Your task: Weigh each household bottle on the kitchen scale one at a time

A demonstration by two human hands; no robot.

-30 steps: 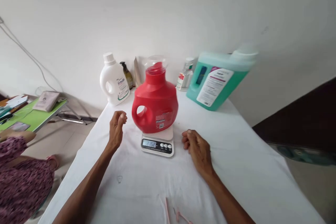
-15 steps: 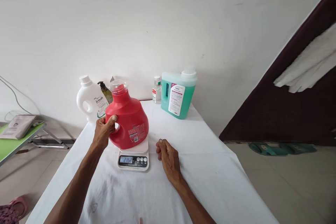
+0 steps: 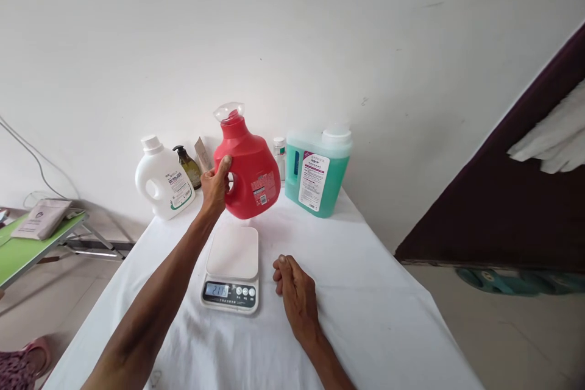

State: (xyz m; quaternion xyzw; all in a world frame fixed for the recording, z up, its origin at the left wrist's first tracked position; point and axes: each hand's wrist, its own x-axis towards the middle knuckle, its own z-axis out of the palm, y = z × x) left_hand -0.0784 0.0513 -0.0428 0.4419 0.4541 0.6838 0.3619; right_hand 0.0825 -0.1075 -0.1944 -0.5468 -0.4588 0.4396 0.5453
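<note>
White-clothed tabletop [image 3: 365, 292] against a pale wall | left hand [image 3: 214, 187] gripped the handle of the red jug [image 3: 249, 170], fingers clamped, jug tilted in the air above the scale [image 3: 231, 268] | right hand [image 3: 296, 292] rested beside the scale, fingers curled together.

- The red plastic detergent jug [image 3: 249, 173] is held above and behind the flat white kitchen scale [image 3: 231, 267].
- The white handled bottle [image 3: 163, 180] is set behind-left of the scale.
- The large green liquid canister [image 3: 317, 172] is set behind-right.
</note>
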